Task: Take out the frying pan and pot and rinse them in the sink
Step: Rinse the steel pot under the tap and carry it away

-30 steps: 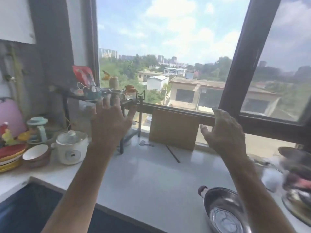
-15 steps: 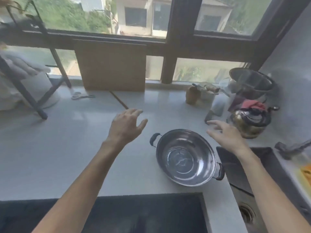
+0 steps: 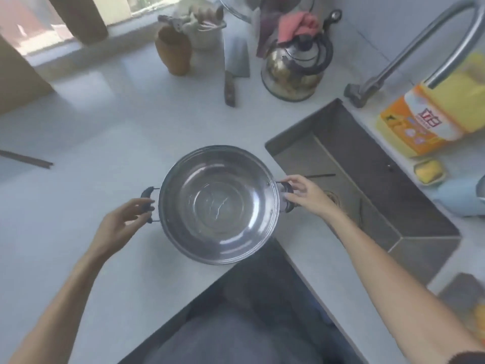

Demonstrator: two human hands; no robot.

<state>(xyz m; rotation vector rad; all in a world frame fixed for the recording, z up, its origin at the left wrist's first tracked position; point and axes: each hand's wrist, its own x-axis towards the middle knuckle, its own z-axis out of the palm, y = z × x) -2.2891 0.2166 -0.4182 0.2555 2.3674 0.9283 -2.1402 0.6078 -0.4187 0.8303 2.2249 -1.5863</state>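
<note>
Pot sits on the pale counter, close to the counter's front edge and just to the left of the sink. It is round, shiny and silver, and it looks empty inside. It has two dark handles, one on each side. The left hand is at the left handle, with curled fingers touching it, but the hand is not closed tight around it. The right hand is at the right handle, with thumb and fingers around it, though I cannot tell how firm the hold is. The right hand reaches over the near corner of the sink. The sink is dark and square, with a round drain at the bottom. A bent silver tap stands behind the sink. A yellow and orange bag lies to the right of the sink, and a small yellow sponge lies in a dish beside it. A metal kettle stands farther back on the counter, with a pink cloth on top of it. A big knife lies flat just left of the kettle. A brown jar stands left of the knife.
</note>
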